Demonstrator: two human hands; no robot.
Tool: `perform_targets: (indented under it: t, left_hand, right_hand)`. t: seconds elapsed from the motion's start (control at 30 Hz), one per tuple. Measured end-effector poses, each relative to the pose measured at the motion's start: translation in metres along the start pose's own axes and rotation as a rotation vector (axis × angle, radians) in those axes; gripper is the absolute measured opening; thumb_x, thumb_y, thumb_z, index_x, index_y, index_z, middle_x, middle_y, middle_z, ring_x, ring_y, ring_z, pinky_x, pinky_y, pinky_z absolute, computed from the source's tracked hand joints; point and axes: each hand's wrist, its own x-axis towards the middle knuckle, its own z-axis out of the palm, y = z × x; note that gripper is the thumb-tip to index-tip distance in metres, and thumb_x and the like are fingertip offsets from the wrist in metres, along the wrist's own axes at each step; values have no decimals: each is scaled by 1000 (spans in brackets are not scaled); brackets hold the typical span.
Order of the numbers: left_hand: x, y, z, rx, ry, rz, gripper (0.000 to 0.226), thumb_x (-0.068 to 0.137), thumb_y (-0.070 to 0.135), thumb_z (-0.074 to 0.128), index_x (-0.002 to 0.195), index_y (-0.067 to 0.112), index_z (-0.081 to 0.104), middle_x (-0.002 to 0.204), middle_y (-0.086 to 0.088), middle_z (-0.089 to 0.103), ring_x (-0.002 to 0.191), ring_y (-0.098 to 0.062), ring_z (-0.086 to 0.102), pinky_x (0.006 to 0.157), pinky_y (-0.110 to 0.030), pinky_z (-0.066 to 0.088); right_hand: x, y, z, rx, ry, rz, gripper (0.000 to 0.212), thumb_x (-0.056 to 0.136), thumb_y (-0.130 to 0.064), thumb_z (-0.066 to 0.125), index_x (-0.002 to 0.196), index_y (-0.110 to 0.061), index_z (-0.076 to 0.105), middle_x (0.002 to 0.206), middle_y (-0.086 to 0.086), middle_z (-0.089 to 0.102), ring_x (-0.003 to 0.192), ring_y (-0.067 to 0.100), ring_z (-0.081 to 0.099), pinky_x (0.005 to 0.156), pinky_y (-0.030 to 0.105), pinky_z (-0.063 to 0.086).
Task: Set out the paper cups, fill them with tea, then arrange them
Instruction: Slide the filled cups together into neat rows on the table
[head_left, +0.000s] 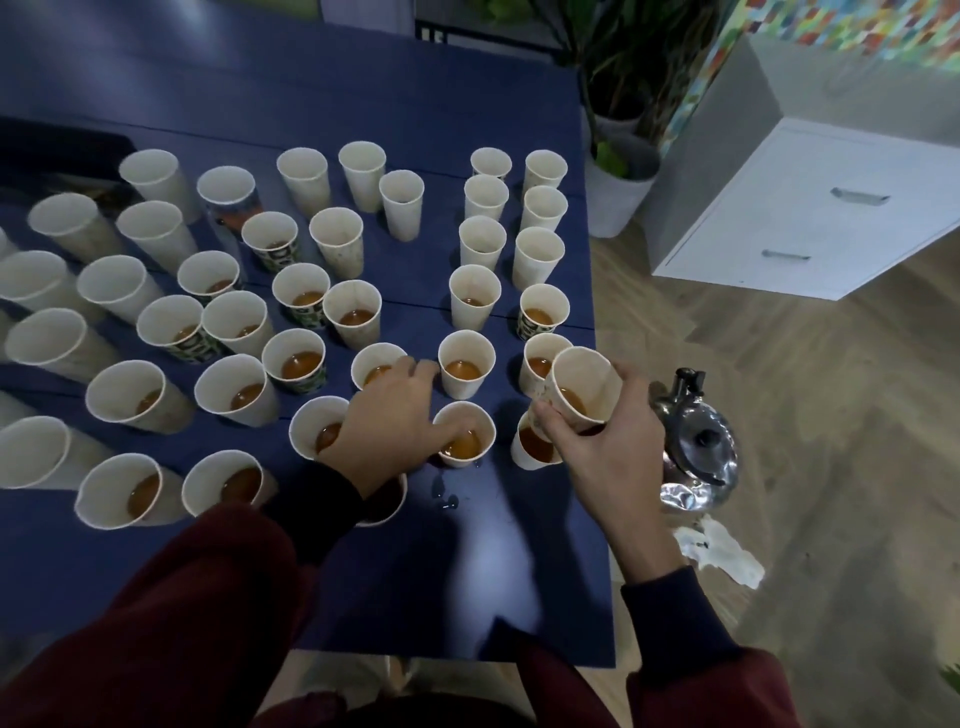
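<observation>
Head view: paper cups of tea spread over blue table (493, 561)

Tilted tea-filled cup (584, 384) is gripped by right hand (597, 447) near table's right edge; another cup (464, 434) is pinched at the rim by left hand (387, 421); steel kettle (696, 441) beside.

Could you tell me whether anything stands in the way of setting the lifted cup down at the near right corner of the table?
The right hand holds the lifted cup tilted, directly above another filled cup near the right edge, so straight down is blocked. The bare blue table nearer the person looks free, apart from small spilled drops.
</observation>
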Motion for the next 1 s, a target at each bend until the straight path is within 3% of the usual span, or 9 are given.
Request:
perform_targets:
  t: [0.1,0.3,0.43,0.53,0.6,0.67,0.8,0.9,1.0]
  left_hand:
    - [5,-8,-19,0,63,-18,65,84,64,65,129,18,53,126,-4,55,114,-25,56,92,-46,49]
    - [35,-22,-61,9,172,-6,44,86,52,70,111,16,64,109,-4,63,102,-26,60,86,-42,51]
    - [71,-35,-94,53,177,11,40,88,47,69,110,15,64,110,-7,64,104,-27,60,86,-39,48]
    - [109,-47,-120,113,161,29,40,87,47,68,107,13,64,109,-9,64,104,-32,60,86,-44,51]
    - [133,-51,-133,140,149,41,36,86,44,68,104,12,63,108,-12,65,103,-36,61,85,-46,52]
    - [160,-54,-146,160,137,47,36,87,41,66,106,12,62,112,-13,62,104,-38,61,85,-46,53]
    - [210,-59,-156,193,112,49,45,89,38,63,122,9,55,124,-13,54,108,-39,59,86,-45,49]
    - [241,-63,-150,227,99,64,48,90,39,64,123,8,49,127,-14,49,111,-37,57,83,-46,48]
    - [262,-70,-141,241,122,94,51,88,41,67,122,9,46,126,-12,47,112,-33,55,77,-42,46]
  right_hand:
    - [9,-12,9,10,-50,-30,67,75,-40,86,128,-26,48,108,-13,62,95,6,59,80,22,41]
    - [33,-47,36,-25,-123,-120,65,77,-47,82,128,-27,47,109,-13,59,100,13,58,81,30,44]
    - [62,-69,56,-67,-169,-153,68,78,-49,81,133,-26,45,114,-12,61,102,10,57,80,29,44]
    - [97,-86,78,-77,-169,-177,68,78,-48,81,131,-23,47,118,-7,64,104,15,60,76,26,39]
    - [122,-96,89,-112,-163,-197,73,79,-45,82,136,-19,46,123,-1,64,111,20,60,80,30,42]
    - [151,-108,99,-149,-163,-203,75,80,-42,81,141,-17,45,127,2,63,113,22,58,81,28,38]
    - [212,-130,120,-174,-160,-200,63,81,-34,78,133,-16,48,108,-4,58,96,18,54,71,19,31]
    - [259,-137,141,-141,-156,-155,57,82,-43,76,124,-18,47,109,-5,61,99,17,60,81,30,47]
    - [305,-138,165,-213,-160,-188,54,81,-52,74,115,-21,45,109,-2,63,100,21,61,86,38,50]
